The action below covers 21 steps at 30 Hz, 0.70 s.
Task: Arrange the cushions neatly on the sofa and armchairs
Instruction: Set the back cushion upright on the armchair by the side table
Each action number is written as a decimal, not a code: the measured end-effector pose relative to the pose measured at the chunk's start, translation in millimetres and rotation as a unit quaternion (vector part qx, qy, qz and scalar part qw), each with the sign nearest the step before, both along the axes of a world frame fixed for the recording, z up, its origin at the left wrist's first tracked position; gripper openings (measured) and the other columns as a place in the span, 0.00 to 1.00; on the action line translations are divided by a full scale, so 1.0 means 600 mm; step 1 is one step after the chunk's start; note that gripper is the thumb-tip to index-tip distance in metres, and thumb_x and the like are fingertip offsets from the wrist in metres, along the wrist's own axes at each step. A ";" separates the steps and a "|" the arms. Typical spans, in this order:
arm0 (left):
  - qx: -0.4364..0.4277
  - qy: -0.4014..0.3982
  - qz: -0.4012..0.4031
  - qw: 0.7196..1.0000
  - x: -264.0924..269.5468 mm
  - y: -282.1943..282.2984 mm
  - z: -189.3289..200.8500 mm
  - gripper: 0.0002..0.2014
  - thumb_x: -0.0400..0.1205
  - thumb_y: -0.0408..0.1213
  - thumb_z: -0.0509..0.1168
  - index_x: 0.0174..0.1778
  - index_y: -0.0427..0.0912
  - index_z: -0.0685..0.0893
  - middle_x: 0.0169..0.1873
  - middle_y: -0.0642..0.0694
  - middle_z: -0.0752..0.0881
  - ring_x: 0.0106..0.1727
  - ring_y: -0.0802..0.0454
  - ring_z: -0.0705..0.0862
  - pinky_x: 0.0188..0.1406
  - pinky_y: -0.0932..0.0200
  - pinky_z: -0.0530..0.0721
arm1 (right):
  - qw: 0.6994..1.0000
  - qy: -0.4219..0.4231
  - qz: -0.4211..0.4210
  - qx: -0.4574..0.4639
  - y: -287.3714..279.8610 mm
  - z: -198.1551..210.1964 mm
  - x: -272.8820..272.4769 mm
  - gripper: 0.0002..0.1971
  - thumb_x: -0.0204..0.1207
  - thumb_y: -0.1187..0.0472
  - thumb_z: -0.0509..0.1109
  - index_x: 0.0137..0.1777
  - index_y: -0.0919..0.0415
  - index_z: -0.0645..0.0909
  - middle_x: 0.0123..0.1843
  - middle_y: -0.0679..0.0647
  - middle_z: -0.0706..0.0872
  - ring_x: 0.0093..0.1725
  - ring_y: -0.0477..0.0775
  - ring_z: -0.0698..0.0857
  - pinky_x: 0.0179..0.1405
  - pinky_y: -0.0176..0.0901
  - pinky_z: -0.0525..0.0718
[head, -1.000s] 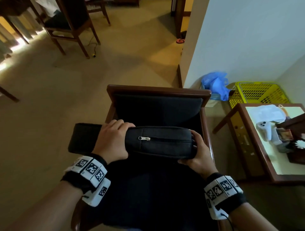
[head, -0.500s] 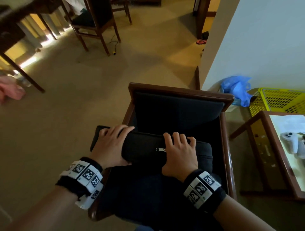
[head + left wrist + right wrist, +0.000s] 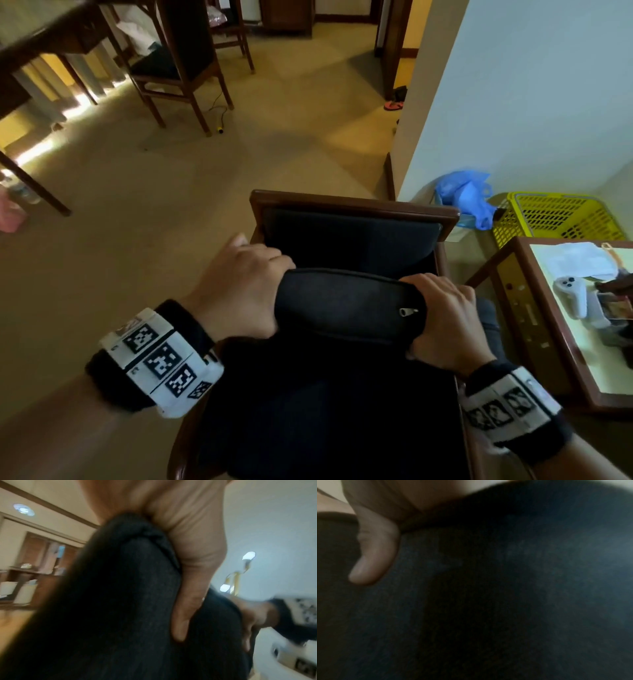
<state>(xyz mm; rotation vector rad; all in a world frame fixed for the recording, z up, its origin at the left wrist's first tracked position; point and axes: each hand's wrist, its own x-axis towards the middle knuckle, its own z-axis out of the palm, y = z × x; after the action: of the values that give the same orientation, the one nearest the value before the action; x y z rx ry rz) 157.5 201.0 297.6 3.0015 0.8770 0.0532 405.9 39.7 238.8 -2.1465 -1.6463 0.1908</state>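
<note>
A dark cushion (image 3: 346, 305) with a silver zip pull stands on edge over the seat of a wooden armchair (image 3: 352, 205). My left hand (image 3: 239, 284) grips its left end, fingers over the top and thumb (image 3: 181, 622) pressed into the near face. My right hand (image 3: 442, 318) grips its right end beside the zip, thumb (image 3: 371, 561) on the fabric. The chair's dark back cushion (image 3: 349, 236) sits upright behind. The cushion's lower part blends into the dark seat.
A wooden side table (image 3: 555, 329) with a white controller and cloth stands right of the chair. A yellow basket (image 3: 555, 216) and blue bag (image 3: 469, 195) sit by the wall. A dining chair (image 3: 178, 65) and table stand far left across open carpet.
The cushion has shifted right and stood up on edge within the chair. My right hand went from lying on top to gripping the right end; my left hand stayed on the left end.
</note>
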 end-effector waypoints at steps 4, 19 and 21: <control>0.018 0.052 -0.022 0.998 0.100 -0.028 0.089 0.19 0.59 0.51 0.71 0.47 0.54 0.84 0.37 0.56 0.84 0.42 0.53 0.83 0.49 0.53 0.64 | 0.997 0.046 -0.032 0.045 -0.034 0.012 0.075 0.49 0.26 0.51 0.76 0.59 0.58 0.83 0.51 0.47 0.84 0.53 0.62 0.85 0.50 0.54 0.75; -0.038 -0.017 -0.013 0.999 0.229 -0.110 -0.025 0.36 0.57 0.59 0.73 0.63 0.51 0.82 0.53 0.50 0.82 0.57 0.45 0.77 0.56 0.45 0.64 | 0.999 0.051 -0.010 0.013 -0.015 -0.063 0.037 0.52 0.45 0.45 0.76 0.76 0.51 0.67 0.69 0.50 0.78 0.69 0.55 0.76 0.69 0.52 0.68; -0.072 -0.084 -0.023 0.994 0.210 -0.104 -0.036 0.41 0.58 0.65 0.71 0.68 0.54 0.79 0.59 0.53 0.82 0.61 0.48 0.76 0.57 0.45 0.64 | 0.997 0.073 -0.016 0.019 -0.015 -0.062 0.043 0.51 0.42 0.43 0.74 0.73 0.51 0.70 0.65 0.49 0.79 0.65 0.56 0.77 0.63 0.46 0.66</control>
<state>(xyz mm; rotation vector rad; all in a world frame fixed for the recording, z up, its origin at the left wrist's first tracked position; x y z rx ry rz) 283.5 138.6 275.7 2.8322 0.7600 0.2291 431.9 30.8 201.9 -2.0772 -1.5206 0.2986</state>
